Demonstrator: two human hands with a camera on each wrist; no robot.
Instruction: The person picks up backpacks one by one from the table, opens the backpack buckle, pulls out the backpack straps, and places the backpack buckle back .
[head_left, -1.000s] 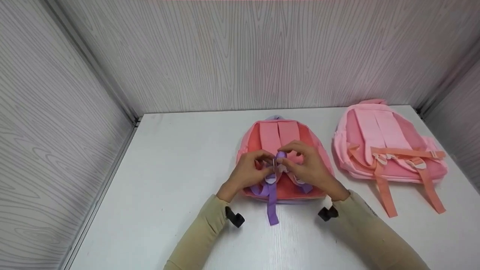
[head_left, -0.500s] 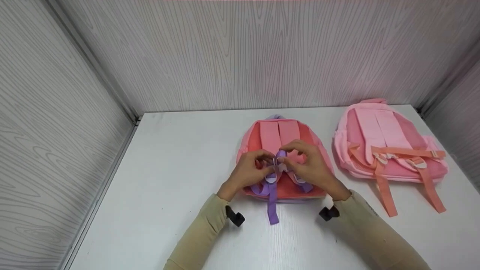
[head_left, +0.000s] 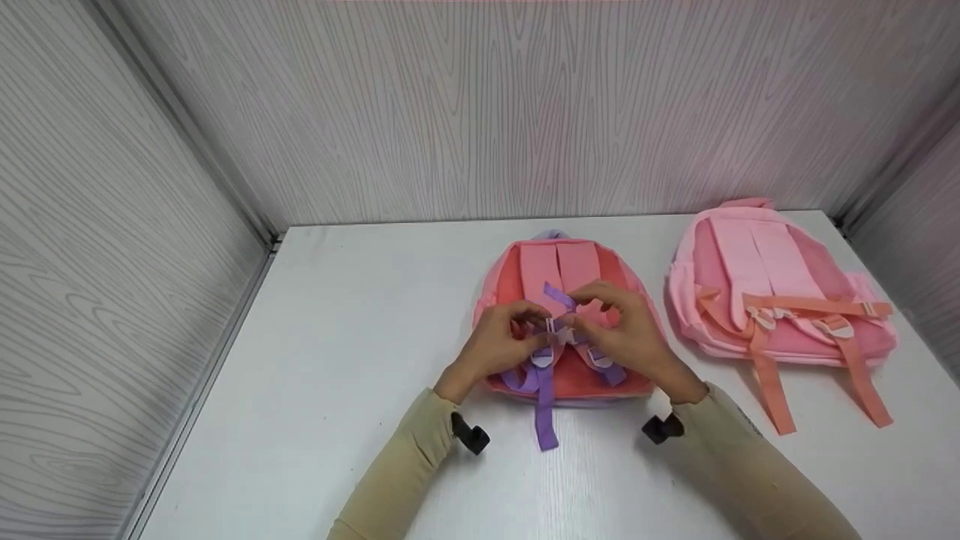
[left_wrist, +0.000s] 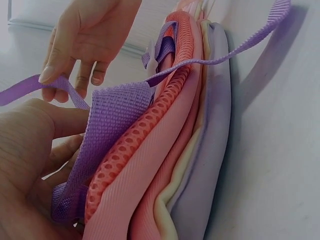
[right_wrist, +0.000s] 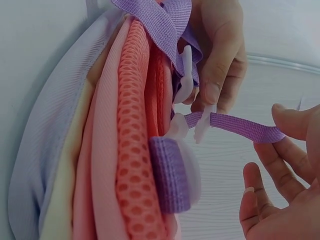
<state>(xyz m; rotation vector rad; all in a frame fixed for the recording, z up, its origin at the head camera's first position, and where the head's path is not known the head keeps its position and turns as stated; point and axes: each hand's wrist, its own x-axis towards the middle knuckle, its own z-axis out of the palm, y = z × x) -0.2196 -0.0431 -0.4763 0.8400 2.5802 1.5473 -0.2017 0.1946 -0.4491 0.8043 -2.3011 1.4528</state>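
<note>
A small coral-and-pink backpack [head_left: 577, 262] lies back side up on the table, its purple webbing straps gathered at the middle. My left hand [head_left: 499, 337] pinches a white plastic buckle [right_wrist: 204, 122] between thumb and fingers, over the lower part of the bag. Through that buckle runs a purple strap [right_wrist: 245, 127]. My right hand [head_left: 622, 330] pinches this strap between thumb and index finger, just right of the buckle, its other fingers loosely bent. The strap's loose end [head_left: 557, 295] sticks up to the left above both hands. Another purple strap tail [head_left: 546, 420] hangs toward the front.
A second, light pink backpack [head_left: 795, 255] with orange straps [head_left: 771, 394] lies to the right on the white table [head_left: 360, 315]. Wood-grain panels [head_left: 480, 112] close off the back and both sides.
The purple strap has gone from a raised loop at the buckle to a loose end pointing up and left. My right hand has shifted slightly right; the left hand stays in place.
</note>
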